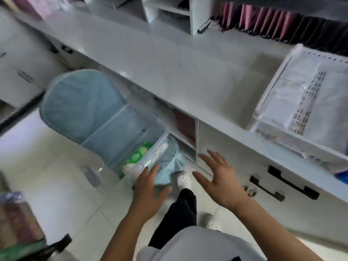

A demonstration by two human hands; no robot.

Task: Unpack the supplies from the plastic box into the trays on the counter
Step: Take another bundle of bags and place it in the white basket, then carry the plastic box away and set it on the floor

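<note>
Below, clear plastic box [150, 159] on floor, green packets [137, 157] inside; both hands' fingers spread, empty.

**Box on the floor, trays up on the surface**

I see the plastic box [150, 157] on the floor, just ahead of my left hand [150, 191], whose fingers [150, 172] reach its near edge. Packets [135, 157] lie inside it. Its lid [82, 104] stands open beyond, farther left. My right hand [220, 181] hovers to the right of the box, apart from it, before the cabinet front. Above and right of those fingers, the trays [282, 81] sit on the surface [169, 59]. A shoe [184, 180] stands between both hands.
</note>
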